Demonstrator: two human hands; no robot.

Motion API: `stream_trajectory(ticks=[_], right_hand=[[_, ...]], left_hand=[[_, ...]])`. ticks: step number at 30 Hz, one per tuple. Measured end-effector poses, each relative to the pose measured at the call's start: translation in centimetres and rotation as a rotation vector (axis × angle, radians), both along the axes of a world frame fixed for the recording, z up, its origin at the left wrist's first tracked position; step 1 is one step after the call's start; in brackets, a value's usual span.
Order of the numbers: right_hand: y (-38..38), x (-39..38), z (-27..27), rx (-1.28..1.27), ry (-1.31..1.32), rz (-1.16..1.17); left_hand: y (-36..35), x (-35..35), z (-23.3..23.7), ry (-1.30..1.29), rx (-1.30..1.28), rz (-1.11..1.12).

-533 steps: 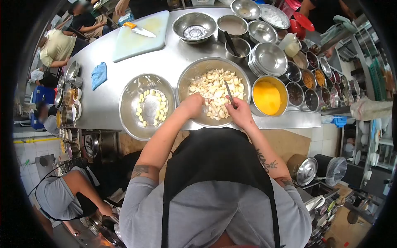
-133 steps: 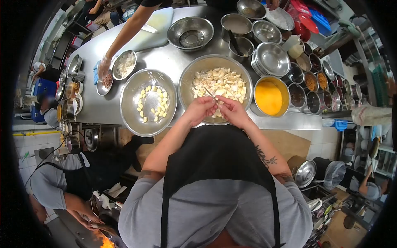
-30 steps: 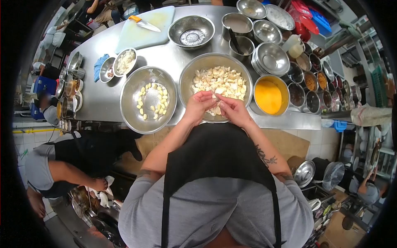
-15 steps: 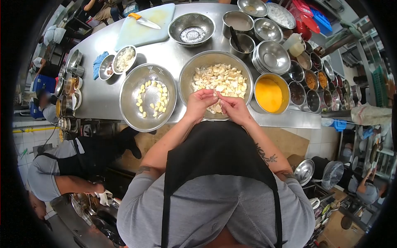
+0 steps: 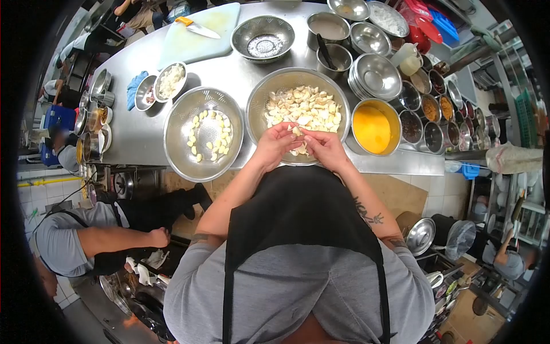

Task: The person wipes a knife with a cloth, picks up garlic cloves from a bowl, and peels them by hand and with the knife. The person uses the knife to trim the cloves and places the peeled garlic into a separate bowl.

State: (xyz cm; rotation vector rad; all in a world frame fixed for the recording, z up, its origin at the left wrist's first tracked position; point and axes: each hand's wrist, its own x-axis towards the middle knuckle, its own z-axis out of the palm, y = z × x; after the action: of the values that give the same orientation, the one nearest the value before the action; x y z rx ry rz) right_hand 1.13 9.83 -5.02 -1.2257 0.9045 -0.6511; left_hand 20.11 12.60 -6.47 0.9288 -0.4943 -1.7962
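Observation:
My left hand (image 5: 275, 143) and my right hand (image 5: 324, 148) meet over the near rim of a large metal bowl (image 5: 259, 94). Between their fingertips is a small pale garlic clove (image 5: 296, 131), pinched by the left fingers, with the right thumb and finger against it. Many unpeeled garlic cloves (image 5: 312, 106) lie in that bowl. To its left stands a perforated metal bowl (image 5: 179, 146) with several peeled, yellowish cloves (image 5: 224, 137) spread over its bottom.
A pot of yellow liquid (image 5: 373, 129) stands right of the bowl. Behind are an empty colander (image 5: 263, 39), a cutting board (image 5: 172, 46) with a knife (image 5: 200, 28), and stacked bowls (image 5: 378, 77). A co-worker (image 5: 63, 238) is at the lower left.
The clove between my hands shows more clearly, and my left fingers have opened slightly around it. The co-worker at lower left has shifted, with an arm now stretched toward the right.

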Motion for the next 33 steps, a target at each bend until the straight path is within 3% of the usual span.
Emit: stream_trajectory(ticks=[9, 15, 21, 27, 33], right_hand=[[-0.5, -0.1, -0.2, 0.072, 0.052, -0.131], [-1.4, -0.4, -2.4, 0.068, 0.322, -0.028], [-0.5, 0.3, -0.4, 0.092, 0.087, -0.142], [0.0, 0.2, 1.4, 0.128, -0.076, 0.004], [0.1, 0.4, 1.3, 0.109, -0.068, 0.026]], left_hand=[[0.3, 0.2, 0.3, -0.020, 0.018, 0.025], [0.1, 0.0, -0.1, 0.045, 0.011, 0.082], [0.1, 0.3, -0.7, 0.070, 0.058, 0.142], [0.0, -0.2, -0.2, 0.101, 0.071, 0.113], [-0.1, -0.2, -0.6, 0.085, 0.048, 0.087]])
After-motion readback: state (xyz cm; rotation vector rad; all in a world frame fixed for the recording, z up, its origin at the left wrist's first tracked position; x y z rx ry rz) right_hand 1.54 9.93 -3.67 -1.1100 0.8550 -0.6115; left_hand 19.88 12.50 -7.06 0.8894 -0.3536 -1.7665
